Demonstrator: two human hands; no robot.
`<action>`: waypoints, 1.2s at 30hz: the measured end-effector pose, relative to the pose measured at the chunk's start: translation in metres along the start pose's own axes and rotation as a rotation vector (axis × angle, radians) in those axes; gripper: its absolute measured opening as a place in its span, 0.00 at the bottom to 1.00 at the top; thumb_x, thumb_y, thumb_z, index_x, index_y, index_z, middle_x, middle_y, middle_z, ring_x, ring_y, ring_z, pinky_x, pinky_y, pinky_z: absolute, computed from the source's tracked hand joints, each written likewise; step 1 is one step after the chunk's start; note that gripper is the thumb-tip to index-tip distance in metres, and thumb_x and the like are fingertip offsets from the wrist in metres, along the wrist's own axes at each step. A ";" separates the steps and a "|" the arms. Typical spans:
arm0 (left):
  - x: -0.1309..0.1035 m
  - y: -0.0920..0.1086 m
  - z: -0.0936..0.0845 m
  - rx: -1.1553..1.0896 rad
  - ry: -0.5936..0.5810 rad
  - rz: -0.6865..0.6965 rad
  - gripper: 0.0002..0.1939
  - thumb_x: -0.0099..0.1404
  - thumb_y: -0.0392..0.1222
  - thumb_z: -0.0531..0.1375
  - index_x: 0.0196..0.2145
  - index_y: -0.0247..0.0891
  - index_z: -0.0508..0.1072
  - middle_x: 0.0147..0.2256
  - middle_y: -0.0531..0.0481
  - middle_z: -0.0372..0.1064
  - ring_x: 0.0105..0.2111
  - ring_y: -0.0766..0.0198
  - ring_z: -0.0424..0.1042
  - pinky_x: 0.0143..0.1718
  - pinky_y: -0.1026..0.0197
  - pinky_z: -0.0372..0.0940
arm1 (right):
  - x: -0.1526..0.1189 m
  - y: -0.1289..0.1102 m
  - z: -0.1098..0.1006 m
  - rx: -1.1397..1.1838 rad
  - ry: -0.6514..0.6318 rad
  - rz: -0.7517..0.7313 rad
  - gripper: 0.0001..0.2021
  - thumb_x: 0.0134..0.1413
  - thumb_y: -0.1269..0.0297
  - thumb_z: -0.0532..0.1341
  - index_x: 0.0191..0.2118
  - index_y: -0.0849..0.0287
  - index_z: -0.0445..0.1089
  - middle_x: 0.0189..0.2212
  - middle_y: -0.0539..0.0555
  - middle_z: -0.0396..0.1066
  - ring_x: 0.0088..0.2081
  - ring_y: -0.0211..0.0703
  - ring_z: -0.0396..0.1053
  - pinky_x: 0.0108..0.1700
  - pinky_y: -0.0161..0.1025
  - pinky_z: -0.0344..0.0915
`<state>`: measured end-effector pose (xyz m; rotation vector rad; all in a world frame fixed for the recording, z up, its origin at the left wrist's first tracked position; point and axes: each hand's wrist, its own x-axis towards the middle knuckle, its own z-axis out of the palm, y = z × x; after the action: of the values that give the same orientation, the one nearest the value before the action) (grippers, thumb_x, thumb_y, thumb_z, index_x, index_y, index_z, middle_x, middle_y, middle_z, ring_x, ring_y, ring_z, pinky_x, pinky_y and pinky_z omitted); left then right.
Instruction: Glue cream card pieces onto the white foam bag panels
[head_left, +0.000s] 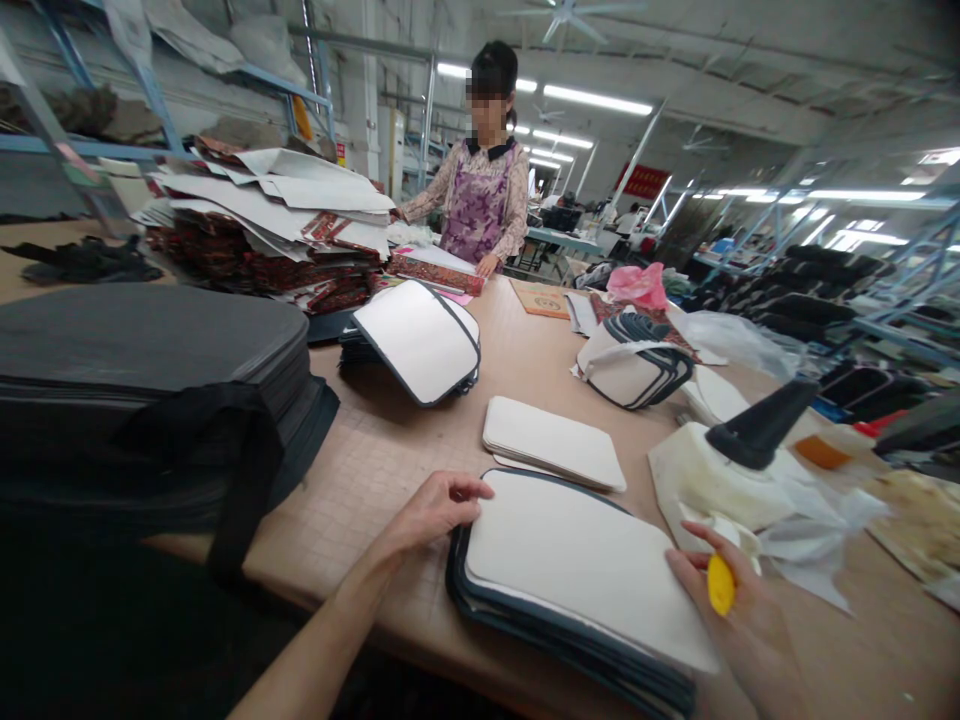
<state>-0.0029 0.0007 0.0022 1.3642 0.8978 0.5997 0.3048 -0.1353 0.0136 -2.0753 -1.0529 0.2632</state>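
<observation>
Before me lies a stack of dark-edged panels, with a white rounded board on top. My left hand pinches the board's far left corner between thumb and fingers. At the board's right edge is my right hand, its fingertips against the edge. A small yellow object, perhaps a tool handle, is tucked in that hand; its other end is hidden. Just beyond the stack sits a short pile of plain white boards. A whitish plastic bottle with a black cone-shaped nozzle lies beside my right hand.
Dark grey padded pieces are piled at left, a black strap hanging off. More bound panels and a curled bundle stand farther back. Across the table a person in a purple apron stands by stacked sheets.
</observation>
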 end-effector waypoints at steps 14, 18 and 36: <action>-0.001 0.001 0.007 0.349 0.105 0.213 0.15 0.46 0.31 0.53 0.33 0.35 0.74 0.26 0.52 0.65 0.27 0.63 0.65 0.30 0.64 0.59 | 0.001 0.015 0.010 0.202 -0.057 -0.080 0.23 0.44 0.50 0.60 0.44 0.60 0.63 0.20 0.49 0.66 0.20 0.39 0.61 0.22 0.36 0.60; 0.007 -0.005 0.003 0.423 0.104 0.232 0.14 0.51 0.37 0.54 0.34 0.35 0.74 0.26 0.50 0.66 0.27 0.61 0.67 0.28 0.63 0.62 | 0.001 0.013 0.012 0.197 -0.027 -0.095 0.20 0.46 0.53 0.60 0.43 0.60 0.64 0.21 0.49 0.66 0.22 0.40 0.63 0.24 0.36 0.61; 0.010 0.000 -0.001 0.593 0.152 0.276 0.12 0.48 0.37 0.54 0.31 0.38 0.73 0.27 0.51 0.65 0.28 0.58 0.67 0.30 0.59 0.64 | -0.016 -0.007 0.013 -0.076 0.092 -0.153 0.16 0.51 0.58 0.57 0.45 0.59 0.65 0.26 0.51 0.68 0.27 0.44 0.67 0.31 0.39 0.62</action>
<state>0.0018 0.0099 0.0006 2.0203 1.0675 0.6818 0.2839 -0.1380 0.0073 -2.0399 -1.1744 0.0507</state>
